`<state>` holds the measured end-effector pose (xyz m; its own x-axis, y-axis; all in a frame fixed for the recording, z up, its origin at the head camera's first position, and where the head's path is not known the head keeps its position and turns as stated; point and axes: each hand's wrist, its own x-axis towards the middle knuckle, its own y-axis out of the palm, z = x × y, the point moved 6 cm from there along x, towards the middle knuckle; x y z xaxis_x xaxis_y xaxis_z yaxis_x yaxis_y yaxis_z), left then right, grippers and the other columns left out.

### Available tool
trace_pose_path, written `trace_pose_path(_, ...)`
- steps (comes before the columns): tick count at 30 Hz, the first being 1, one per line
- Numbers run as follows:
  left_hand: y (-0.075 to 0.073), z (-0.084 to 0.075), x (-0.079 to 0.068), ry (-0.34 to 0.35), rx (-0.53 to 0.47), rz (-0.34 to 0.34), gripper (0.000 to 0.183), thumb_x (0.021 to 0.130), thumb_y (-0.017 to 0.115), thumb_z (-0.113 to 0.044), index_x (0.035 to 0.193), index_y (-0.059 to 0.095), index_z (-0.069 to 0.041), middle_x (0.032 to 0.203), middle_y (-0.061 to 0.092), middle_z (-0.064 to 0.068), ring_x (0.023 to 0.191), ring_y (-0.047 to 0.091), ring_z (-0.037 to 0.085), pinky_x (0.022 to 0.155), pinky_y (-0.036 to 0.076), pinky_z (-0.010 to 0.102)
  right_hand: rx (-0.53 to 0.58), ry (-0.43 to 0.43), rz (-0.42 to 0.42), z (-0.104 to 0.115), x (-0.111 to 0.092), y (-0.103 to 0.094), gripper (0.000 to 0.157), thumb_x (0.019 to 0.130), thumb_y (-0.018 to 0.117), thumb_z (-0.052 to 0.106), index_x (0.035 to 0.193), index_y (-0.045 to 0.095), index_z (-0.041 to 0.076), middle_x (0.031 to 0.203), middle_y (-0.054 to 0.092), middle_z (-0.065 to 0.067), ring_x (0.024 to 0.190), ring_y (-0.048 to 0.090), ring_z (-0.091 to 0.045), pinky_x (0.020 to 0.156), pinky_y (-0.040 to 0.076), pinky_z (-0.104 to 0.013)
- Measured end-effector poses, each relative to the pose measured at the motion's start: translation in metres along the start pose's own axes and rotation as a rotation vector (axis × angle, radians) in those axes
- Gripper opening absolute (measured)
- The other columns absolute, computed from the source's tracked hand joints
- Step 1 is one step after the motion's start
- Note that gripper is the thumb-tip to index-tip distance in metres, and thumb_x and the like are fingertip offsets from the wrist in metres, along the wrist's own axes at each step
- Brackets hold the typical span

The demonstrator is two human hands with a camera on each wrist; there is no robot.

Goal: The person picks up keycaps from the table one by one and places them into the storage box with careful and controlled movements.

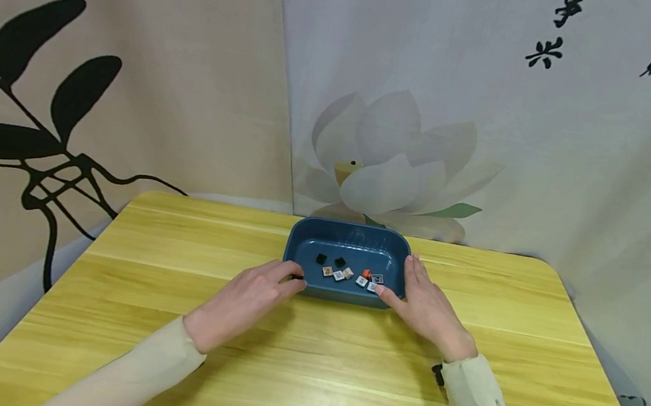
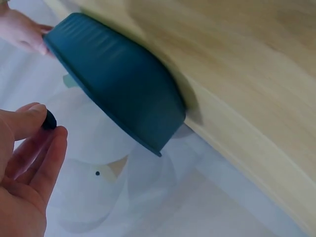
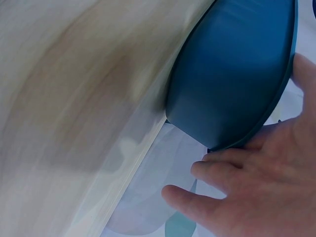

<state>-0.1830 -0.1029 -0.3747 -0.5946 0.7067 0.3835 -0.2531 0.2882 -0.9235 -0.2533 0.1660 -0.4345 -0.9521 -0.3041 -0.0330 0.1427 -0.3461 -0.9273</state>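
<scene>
A blue rectangular tray (image 1: 341,296) stands near the far edge of the table. Small square pieces lie inside it: black ones such as this black piece (image 1: 340,262), several pale printed tiles (image 1: 338,275) and an orange piece (image 1: 367,274). At the tray's front left corner, above its rim, my left hand (image 1: 254,296) pinches a small dark piece (image 2: 49,120) between thumb and fingertips. My right hand (image 1: 429,306) rests on the right front corner, its thumb over the front rim and its fairly straight fingers (image 3: 217,175) along the right end. Some fingers stand off the tray.
The pale wooden table (image 1: 302,378) extends to both sides of the tray and in front of it. Directly behind its far edge hangs a light cloth backdrop (image 1: 419,51) with a printed lotus, dark leaves and black characters.
</scene>
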Motion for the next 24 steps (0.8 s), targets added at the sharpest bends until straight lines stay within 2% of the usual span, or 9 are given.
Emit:
trace_pose_path(10,0.004,0.007,0.017,-0.033,-0.039,-0.035,0.036,0.078,0.079,0.0,0.112,0.071,-0.009,0.117,0.06,0.004,0.104,0.058,0.016,0.084,0.052,0.025,0.001,0.003,0.003,0.0,0.0,0.0,0.101,0.092,0.044,0.067,0.151,0.011,-0.008,0.158,0.008,-0.024,0.144,0.013,-0.039,0.111,0.023,-0.054)
trace_pose_path(16,0.01,0.014,0.027,-0.034,-0.037,-0.067,0.034,0.079,0.077,0.002,0.111,0.072,-0.008,0.113,0.061,0.005,0.1,0.06,0.016,0.084,0.052,0.024,0.001,0.001,0.001,0.0,0.0,0.0,0.1,0.092,0.044,0.066,0.151,0.011,-0.008,0.158,0.009,-0.024,0.144,0.013,-0.039,0.11,0.024,-0.055)
trace_pose_path(24,0.022,0.022,0.042,-0.076,-0.007,-0.022,0.027,0.082,0.075,0.001,0.107,0.074,-0.009,0.107,0.063,0.005,0.095,0.063,0.017,0.081,0.053,0.025,0.002,0.011,0.011,0.0,0.0,0.001,0.102,0.091,0.042,0.069,0.151,0.011,-0.007,0.158,0.007,-0.023,0.144,0.012,-0.038,0.111,0.023,-0.054)
